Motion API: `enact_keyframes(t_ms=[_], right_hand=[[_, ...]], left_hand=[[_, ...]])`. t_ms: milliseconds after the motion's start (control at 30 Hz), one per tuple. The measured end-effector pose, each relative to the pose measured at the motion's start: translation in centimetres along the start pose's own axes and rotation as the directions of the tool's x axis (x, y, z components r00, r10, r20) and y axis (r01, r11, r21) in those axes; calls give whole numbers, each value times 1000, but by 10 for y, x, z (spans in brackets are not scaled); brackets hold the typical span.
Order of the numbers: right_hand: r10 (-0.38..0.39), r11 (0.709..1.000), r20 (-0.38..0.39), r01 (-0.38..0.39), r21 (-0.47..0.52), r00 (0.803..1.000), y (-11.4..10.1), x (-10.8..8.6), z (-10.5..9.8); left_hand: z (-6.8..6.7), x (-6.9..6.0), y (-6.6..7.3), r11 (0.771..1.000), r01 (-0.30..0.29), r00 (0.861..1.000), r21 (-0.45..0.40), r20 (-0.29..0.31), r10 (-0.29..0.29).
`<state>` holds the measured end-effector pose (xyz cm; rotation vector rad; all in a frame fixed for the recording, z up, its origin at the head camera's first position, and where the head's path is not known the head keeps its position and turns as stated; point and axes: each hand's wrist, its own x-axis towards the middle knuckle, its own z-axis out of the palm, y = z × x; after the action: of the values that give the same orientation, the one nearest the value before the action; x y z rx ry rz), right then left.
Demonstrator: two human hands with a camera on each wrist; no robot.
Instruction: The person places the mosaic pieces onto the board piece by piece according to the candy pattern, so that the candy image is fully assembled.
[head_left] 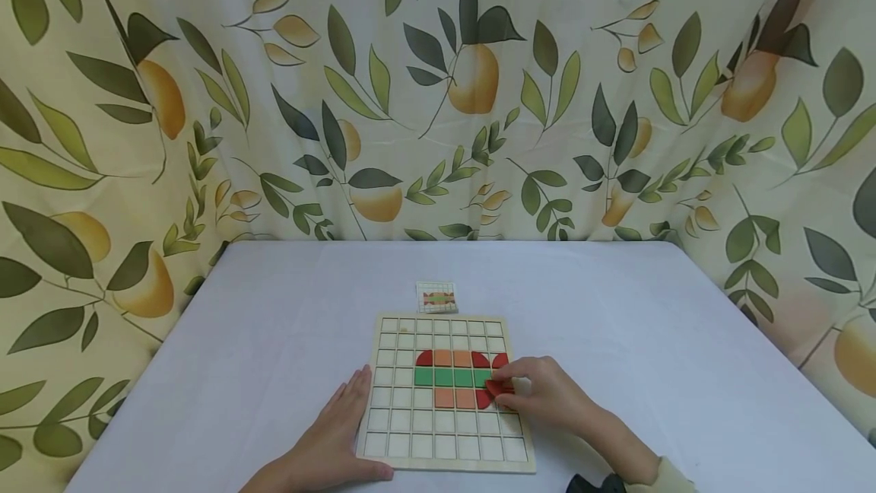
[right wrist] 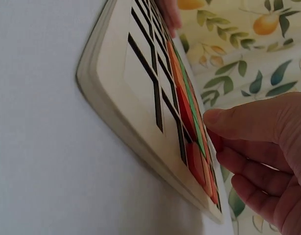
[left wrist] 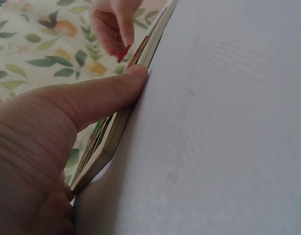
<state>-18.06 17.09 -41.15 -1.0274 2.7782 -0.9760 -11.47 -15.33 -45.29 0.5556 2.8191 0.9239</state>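
Note:
A wooden grid board [head_left: 400, 445] lies on the table with coloured pieces set in its middle cells. Green squares [head_left: 444, 377] form a row, with orange squares [head_left: 442, 358] above and below it and red rounded pieces [head_left: 425, 358] around the ends. My right hand [head_left: 547, 394] pinches a small red piece [head_left: 498, 386] between thumb and fingers, over the right end of the green row. My left hand [head_left: 331, 432] rests with straight fingers along the board's left edge. In the left wrist view its thumb [left wrist: 108, 95] touches the board's near edge [left wrist: 104, 154].
Just behind the board lies a small pattern card [head_left: 436, 298] showing a similar coloured figure on a grid. A white cloth covers the table [head_left: 274, 310]. A leaf-and-fruit patterned curtain [head_left: 438, 173] hangs behind and along both sides.

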Motion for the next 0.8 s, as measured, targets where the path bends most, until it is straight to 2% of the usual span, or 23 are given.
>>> enact_keyframes(t_ms=[133, 367, 600, 800], right_hand=[[-27, 999, 11, 27, 25, 1000, -4, 6, 6], [-143, 988, 23, 142, 54, 989, -11, 18, 15], [-170, 984, 33, 168, 51, 985, -23, 29, 23], [-197, 979, 7, 196, 56, 980, -30, 35, 31]], left_hand=[[-1, 0, 1, 1000, 9, 1000, -13, 2, -9], [1, 0, 0, 1000, -1, 1000, -10, 1, 1], [0, 1, -1, 1000, 15, 1000, 6, 16, -16], [-1, 1, -2, 1000, 14, 1000, -6, 20, -14]])
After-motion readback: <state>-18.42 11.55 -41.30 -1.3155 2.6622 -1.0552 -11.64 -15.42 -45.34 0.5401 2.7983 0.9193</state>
